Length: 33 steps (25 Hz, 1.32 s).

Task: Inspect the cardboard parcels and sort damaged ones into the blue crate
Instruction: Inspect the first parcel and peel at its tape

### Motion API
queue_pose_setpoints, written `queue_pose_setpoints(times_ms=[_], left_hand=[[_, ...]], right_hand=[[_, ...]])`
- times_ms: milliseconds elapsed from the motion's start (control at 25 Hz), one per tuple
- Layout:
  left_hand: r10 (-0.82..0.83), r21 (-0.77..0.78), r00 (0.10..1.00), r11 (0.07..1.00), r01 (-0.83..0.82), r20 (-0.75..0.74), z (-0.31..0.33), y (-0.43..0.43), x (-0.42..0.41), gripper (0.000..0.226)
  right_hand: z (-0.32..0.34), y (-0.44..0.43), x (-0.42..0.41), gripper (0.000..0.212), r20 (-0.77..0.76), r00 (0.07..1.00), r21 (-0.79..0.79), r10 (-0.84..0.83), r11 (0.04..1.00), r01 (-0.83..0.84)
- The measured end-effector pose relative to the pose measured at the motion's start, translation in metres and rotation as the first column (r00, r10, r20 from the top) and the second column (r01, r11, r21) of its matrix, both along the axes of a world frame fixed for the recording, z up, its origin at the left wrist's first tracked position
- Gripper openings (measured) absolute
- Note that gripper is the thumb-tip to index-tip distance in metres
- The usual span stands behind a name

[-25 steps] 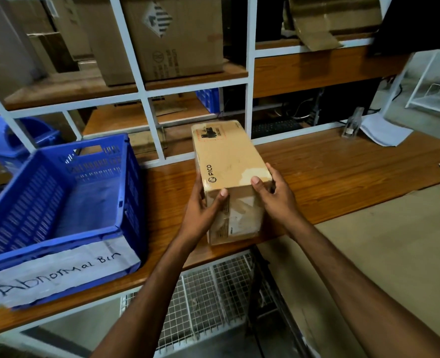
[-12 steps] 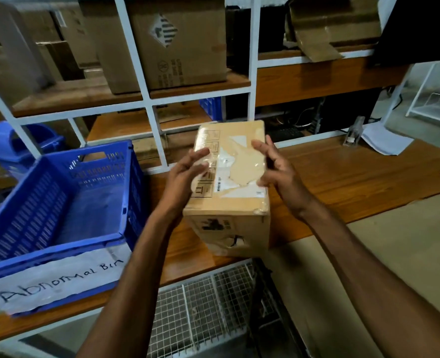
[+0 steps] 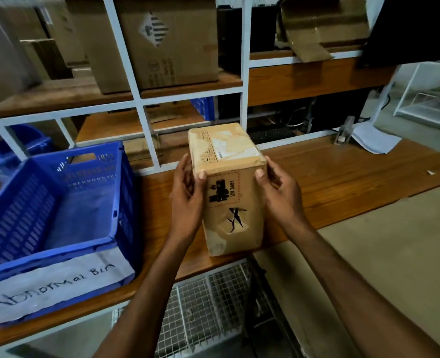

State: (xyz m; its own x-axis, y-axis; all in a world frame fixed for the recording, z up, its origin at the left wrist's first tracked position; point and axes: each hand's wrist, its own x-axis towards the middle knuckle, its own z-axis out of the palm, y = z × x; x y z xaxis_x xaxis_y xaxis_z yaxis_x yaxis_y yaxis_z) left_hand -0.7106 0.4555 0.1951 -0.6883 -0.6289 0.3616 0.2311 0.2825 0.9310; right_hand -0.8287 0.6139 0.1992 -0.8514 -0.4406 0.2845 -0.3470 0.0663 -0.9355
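A small brown cardboard parcel (image 3: 229, 192) stands on end over the wooden bench (image 3: 343, 182), held between both hands. Its near face shows a black label, the text UN 3481 and a torn, dented hole low down. Its top carries a white shipping label under tape. My left hand (image 3: 188, 200) grips the parcel's left side, thumb on the near face. My right hand (image 3: 281, 195) grips the right side, thumb at the top corner. The blue crate (image 3: 120, 192), empty and tagged "Abnormal Bin", sits on the bench to the left.
White shelf frames (image 3: 242, 81) rise behind the bench, holding large cardboard boxes (image 3: 167, 40). A blue bin (image 3: 7, 148) stands far left. A sheet of paper (image 3: 376, 140) and a clear stand (image 3: 344, 134) lie back right. A wire-mesh rack (image 3: 206, 303) sits below the bench.
Both hands have turned the parcel over. A second ago the PICO face was up; now the end with the torn hole faces me and the labelled side is on top.
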Motion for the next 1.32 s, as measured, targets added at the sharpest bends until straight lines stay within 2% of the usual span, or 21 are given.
queue_pose_setpoints(times_ms=[80, 160, 400, 520, 600, 680, 800, 840, 960, 1080, 1160, 1240, 1320], left_hand=[[0.132, -0.104, 0.991, 0.986, -0.134, -0.029, 0.019, -0.008, -0.008, 0.047], [0.197, -0.163, 0.980, 0.966, -0.200, -0.035, 0.037, -0.016, -0.014, 0.046], [0.285, -0.191, 0.958, 0.941, -0.281, -0.004, 0.051, -0.031, -0.027, 0.046], [0.113, -0.131, 0.985, 0.987, -0.096, 0.129, 0.046, -0.036, -0.031, 0.060], [0.082, -0.138, 0.980, 0.989, -0.057, 0.182, 0.036, -0.034, -0.033, 0.061], [0.081, -0.150, 0.980, 0.987, -0.054, 0.182, 0.031, -0.039, -0.035, 0.065], [-0.076, -0.130, 0.956, 0.985, 0.116, 0.282, 0.026, -0.049, -0.027, 0.084], [-0.085, -0.139, 0.951, 0.982, 0.131, 0.297, 0.023, -0.052, -0.025, 0.085], [-0.040, -0.123, 0.968, 0.990, 0.072, 0.247, 0.019, -0.053, -0.029, 0.078], [-0.045, -0.061, 0.974, 0.996, 0.060, 0.224, 0.021, -0.045, -0.028, 0.063], [-0.081, -0.025, 0.971, 0.996, 0.088, 0.224, 0.022, -0.050, -0.025, 0.051], [-0.139, -0.035, 0.963, 0.988, 0.151, 0.232, 0.025, -0.053, -0.021, 0.049], [-0.207, -0.062, 0.949, 0.972, 0.228, 0.239, 0.031, -0.051, -0.019, 0.049]], right_hand=[[0.017, -0.009, -0.004, 0.054, -0.062, 0.995, -0.012, -0.079, 0.997, 0.078], [0.033, -0.016, -0.011, 0.051, -0.118, 0.985, -0.034, -0.126, 0.992, 0.123], [0.048, -0.031, -0.026, 0.041, -0.142, 0.971, -0.076, -0.192, 0.980, 0.183], [0.052, -0.028, -0.034, 0.057, -0.026, 0.997, 0.019, -0.067, 0.998, 0.068], [0.050, -0.027, -0.032, 0.069, -0.033, 0.999, 0.112, -0.031, 0.993, 0.035], [0.047, -0.026, -0.035, 0.070, -0.078, 0.996, 0.112, -0.053, 0.992, 0.061], [0.043, -0.023, -0.035, 0.073, -0.013, 1.000, 0.152, 0.005, 0.988, -0.003], [0.040, -0.024, -0.035, 0.071, -0.032, 0.999, 0.173, -0.006, 0.985, 0.011], [0.038, -0.035, -0.033, 0.058, -0.122, 0.986, 0.149, -0.111, 0.980, 0.129], [0.042, -0.036, -0.032, 0.059, -0.063, 0.992, 0.153, -0.113, 0.981, 0.121], [0.037, -0.029, -0.035, 0.055, -0.042, 0.993, 0.139, -0.113, 0.983, 0.118], [0.036, -0.021, -0.034, 0.053, -0.033, 0.992, 0.110, -0.121, 0.986, 0.124], [0.041, -0.015, -0.035, 0.064, -0.038, 0.990, 0.134, -0.136, 0.981, 0.140]])
